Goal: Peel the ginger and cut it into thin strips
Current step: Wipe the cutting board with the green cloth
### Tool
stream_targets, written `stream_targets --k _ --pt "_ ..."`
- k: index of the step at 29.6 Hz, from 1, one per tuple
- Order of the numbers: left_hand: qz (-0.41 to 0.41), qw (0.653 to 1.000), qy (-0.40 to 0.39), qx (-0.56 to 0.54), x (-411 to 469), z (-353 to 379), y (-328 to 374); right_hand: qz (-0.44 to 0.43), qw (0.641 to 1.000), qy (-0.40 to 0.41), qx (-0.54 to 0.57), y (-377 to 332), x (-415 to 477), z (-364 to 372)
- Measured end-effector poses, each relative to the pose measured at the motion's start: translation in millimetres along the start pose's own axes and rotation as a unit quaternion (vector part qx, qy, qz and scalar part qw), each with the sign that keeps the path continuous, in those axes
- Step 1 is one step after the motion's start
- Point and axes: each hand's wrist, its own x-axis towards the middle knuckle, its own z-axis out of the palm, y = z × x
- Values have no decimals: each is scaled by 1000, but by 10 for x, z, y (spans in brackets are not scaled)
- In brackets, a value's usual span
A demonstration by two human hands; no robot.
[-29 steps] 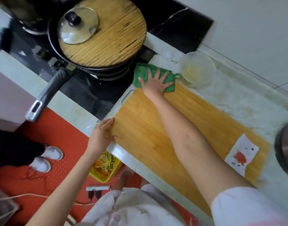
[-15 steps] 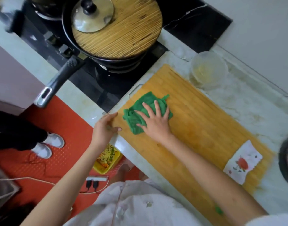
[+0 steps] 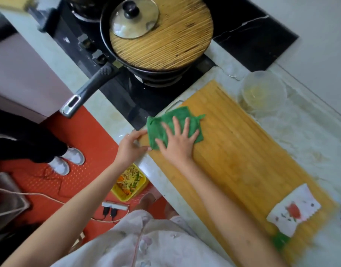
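With the left hand (image 3: 131, 145) gripping the cutting board (image 3: 243, 151) at 9 o'clock, press the spread right hand (image 3: 177, 144) evenly on the cloth (image 3: 157, 126).

My right hand (image 3: 177, 144) now presses the cloth (image 3: 165, 124) at the board's (image 3: 243, 151) near corner, down from the stove-side end; the cloth now seems to touch my left hand (image 3: 130, 146).
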Motion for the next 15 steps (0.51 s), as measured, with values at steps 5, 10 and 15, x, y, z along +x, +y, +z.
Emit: stream_targets --k 5,10,15 --pt "-16 1000 1 -20 -25 24 -37 -78 993 -58 -67 452 -113 -88" --pt "-26 999 4 -23 12 30 -40 137 990 -1 33 1136 631 -414" --pt "-40 999 -13 -14 35 33 -15 224 970 55 73 1204 390 -319"
